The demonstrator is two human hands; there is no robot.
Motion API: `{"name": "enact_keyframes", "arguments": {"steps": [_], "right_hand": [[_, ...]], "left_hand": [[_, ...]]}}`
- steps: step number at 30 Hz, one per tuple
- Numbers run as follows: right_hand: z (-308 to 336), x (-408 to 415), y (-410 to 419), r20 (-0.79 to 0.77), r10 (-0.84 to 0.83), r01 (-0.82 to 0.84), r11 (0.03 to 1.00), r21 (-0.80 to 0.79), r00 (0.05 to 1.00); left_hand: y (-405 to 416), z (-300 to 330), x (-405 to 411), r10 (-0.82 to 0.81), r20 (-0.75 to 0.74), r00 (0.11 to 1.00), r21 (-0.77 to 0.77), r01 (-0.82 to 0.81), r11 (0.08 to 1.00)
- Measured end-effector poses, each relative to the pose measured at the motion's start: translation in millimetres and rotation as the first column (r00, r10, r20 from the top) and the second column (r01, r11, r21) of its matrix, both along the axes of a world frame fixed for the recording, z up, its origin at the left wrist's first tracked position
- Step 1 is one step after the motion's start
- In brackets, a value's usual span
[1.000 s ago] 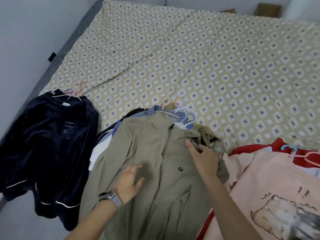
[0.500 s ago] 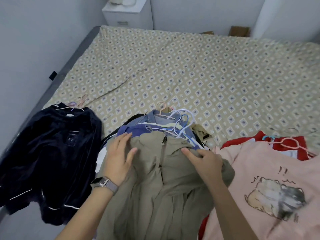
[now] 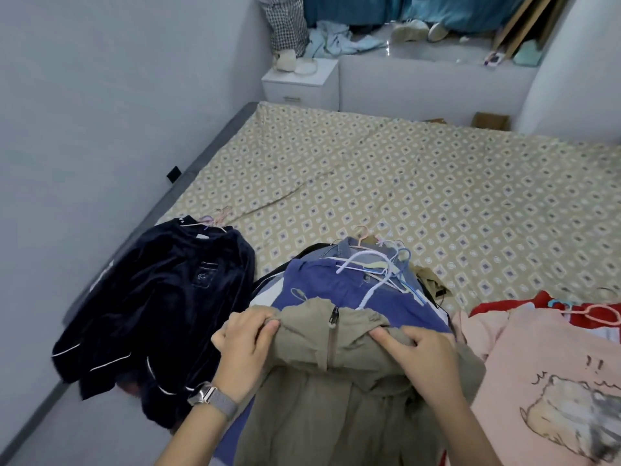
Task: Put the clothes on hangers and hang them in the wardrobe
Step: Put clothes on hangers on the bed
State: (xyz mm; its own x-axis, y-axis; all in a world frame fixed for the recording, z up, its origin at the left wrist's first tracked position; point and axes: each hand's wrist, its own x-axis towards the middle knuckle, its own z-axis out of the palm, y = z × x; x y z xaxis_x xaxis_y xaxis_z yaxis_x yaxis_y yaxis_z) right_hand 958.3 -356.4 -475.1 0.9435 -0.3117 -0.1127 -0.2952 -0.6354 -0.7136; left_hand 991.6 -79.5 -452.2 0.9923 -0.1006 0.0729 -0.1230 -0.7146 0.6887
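Left of the grip, a dark velvet top (image 3: 161, 297) lay flat on the bed (image 3: 437, 196), its hanger hook just showing at the collar; well apart from both hands.

Left hand (image 3: 245, 341): fingers curled over the left shoulder edge of the khaki zip jacket (image 3: 336, 381), pinching the fabric. A watch (image 3: 215, 400) sat on that wrist.

The jacket lay between the two hands, on top of a pile of already-hangered garments, the blue shirt (image 3: 336, 290) directly beyond the grip with a cluster of hangers (image 3: 376, 270) at its collar. Zip pull at the neck, centred between the hands.

Right hand (image 3: 420, 351): fingers curled on the right shoulder, bunching the cloth. Whether a hanger sat inside the jacket could not be told; the fabric hid it.

Right of the grip, a pink printed T-shirt (image 3: 554, 381) lay over a red garment (image 3: 504, 304), just beside the jacket's sleeve.

Handling judgement: thin woven fabric, light, limp, no stiffness of its own; it would sag and fold wherever unsupported. Not fragile, mildly slippery on plastic. Best hold looked to be the shoulder seams near the collar, as taken here, which keeps the neck open for a hanger. The zip would likely need opening or the hanger fed from the hem.
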Motion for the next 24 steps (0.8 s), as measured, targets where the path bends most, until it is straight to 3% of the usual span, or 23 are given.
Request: {"name": "enact_keyframes", "arguments": {"steps": [11, 24], "right_hand": [[58, -41, 88, -0.027, 0.049, -0.053, 0.985, -0.163, 0.998], [89, -102, 130, 0.092, 0.029, -0.023, 0.997, -0.067, 0.995]], "left_hand": [[85, 10, -75, 0.175, -0.026, 0.984, -0.02, -0.175, 0.984], [126, 61, -113, 0.078, 0.05, 0.996, -0.096, -0.073, 0.993]]}}
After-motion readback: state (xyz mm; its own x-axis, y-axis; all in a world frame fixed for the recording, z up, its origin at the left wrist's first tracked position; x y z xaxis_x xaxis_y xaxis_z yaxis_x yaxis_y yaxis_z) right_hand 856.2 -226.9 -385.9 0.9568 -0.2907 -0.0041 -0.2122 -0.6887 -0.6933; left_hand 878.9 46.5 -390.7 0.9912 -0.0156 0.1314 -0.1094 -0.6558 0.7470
